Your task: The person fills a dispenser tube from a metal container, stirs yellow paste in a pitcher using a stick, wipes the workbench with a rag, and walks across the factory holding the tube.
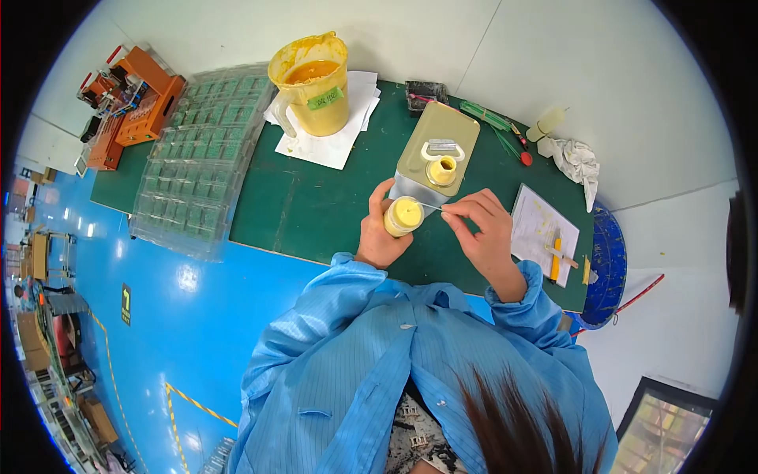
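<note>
Over the near edge of the green tabletop (316,197), with glossy blue floor (181,276) beside it, we see the left hand (380,238) curled around a small jar (404,217) of yellow material, while the right hand (483,227) pinches a thin stick (431,206) by its mouth. Just beyond stands a metal can (450,126); farther back, a yellow-smeared pitcher (316,115) rests on white paper (330,155) before the pale wall (568,59).
</note>
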Available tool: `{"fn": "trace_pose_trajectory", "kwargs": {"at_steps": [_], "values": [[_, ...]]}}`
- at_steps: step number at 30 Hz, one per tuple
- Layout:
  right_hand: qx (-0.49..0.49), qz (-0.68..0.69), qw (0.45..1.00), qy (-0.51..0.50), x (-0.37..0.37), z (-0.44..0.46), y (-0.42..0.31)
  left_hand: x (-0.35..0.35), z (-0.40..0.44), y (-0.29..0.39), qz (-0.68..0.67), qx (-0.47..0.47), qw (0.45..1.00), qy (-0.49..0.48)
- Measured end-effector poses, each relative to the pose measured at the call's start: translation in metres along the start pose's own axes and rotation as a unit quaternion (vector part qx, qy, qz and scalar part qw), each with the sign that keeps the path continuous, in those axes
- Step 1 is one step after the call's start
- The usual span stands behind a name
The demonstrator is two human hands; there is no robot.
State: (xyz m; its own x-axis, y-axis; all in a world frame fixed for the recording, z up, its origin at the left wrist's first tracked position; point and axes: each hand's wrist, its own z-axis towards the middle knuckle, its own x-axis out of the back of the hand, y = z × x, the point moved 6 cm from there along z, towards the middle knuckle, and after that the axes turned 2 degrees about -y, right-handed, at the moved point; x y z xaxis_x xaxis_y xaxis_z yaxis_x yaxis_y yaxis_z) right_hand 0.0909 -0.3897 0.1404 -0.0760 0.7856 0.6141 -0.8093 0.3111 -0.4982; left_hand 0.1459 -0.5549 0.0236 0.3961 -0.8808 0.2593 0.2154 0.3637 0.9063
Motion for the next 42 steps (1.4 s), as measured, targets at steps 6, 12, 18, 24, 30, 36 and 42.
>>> {"fn": "trace_pose_trajectory", "kwargs": {"at_steps": [6,12,18,24,30,36,42], "values": [[0.073,-0.012,0.997,-0.010,-0.003,-0.006,-0.043,0.018,-0.017,0.013,-0.019,-0.003,1.000,-0.003],[-0.080,0.051,0.995,-0.033,-0.010,-0.023,-0.050,0.027,-0.037,0.025,-0.038,0.001,0.999,-0.030],[-0.085,0.018,0.996,-0.026,-0.010,-0.038,-0.062,0.030,-0.047,0.029,-0.050,0.017,0.997,-0.052],[-0.274,0.258,0.925,0.042,-0.016,-0.049,0.013,0.014,-0.035,0.028,-0.050,0.019,0.997,-0.058],[-0.183,0.093,0.979,0.003,0.001,-0.011,0.081,0.015,-0.024,0.013,-0.047,0.043,0.997,-0.037],[-0.138,0.110,0.984,-0.018,-0.008,0.005,0.098,0.018,-0.026,0.001,-0.052,0.092,0.994,-0.007],[-0.157,0.196,0.968,0.008,-0.015,0.009,0.115,0.019,-0.023,0.005,-0.015,0.089,0.996,0.006]]}}
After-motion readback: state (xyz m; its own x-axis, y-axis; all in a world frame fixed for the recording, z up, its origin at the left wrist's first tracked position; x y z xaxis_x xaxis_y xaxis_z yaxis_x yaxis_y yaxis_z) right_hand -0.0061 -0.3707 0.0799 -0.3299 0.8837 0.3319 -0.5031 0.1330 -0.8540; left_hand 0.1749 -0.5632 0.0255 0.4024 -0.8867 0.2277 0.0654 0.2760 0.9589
